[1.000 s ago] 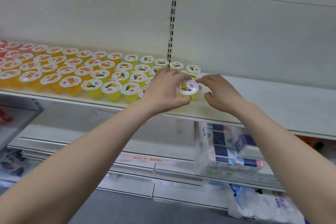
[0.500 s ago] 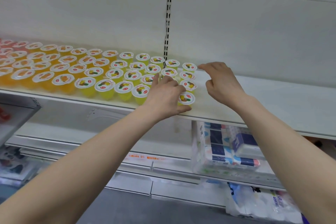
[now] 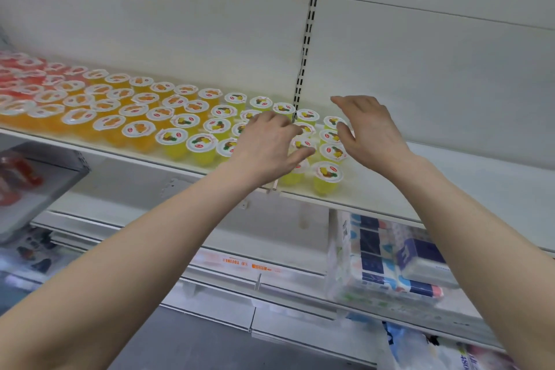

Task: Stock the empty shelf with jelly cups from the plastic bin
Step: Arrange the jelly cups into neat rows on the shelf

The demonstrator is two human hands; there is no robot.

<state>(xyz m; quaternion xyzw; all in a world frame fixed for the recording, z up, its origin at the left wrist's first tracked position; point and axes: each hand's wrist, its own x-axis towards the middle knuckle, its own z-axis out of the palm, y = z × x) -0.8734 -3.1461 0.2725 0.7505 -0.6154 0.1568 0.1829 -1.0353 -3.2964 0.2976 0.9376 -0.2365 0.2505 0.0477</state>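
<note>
Jelly cups stand in rows on the white shelf (image 3: pixel 456 189): red ones (image 3: pixel 18 69) far left, orange ones (image 3: pixel 135 129) in the middle, yellow ones (image 3: pixel 201 144) to the right. My left hand (image 3: pixel 267 144) hovers over the right end of the yellow rows, its fingers loosely curled and its thumb beside one yellow cup (image 3: pixel 302 144). My right hand (image 3: pixel 371 132) is just right of the last column, fingers relaxed, thumb touching the cups there. One yellow cup (image 3: pixel 327 174) stands free at the front edge.
Right of the cups the shelf is bare up to the back wall. A grey container (image 3: pixel 45 189) holding red items sits blurred at lower left. Wrapped tissue packs (image 3: pixel 390 264) lie on the lower shelf, with a plastic bag (image 3: pixel 420 348) beneath them.
Both hands have let go of the front yellow cup, which now stands on the shelf edge. My left hand moved back over the rows; my right hand shifted toward the rear right.
</note>
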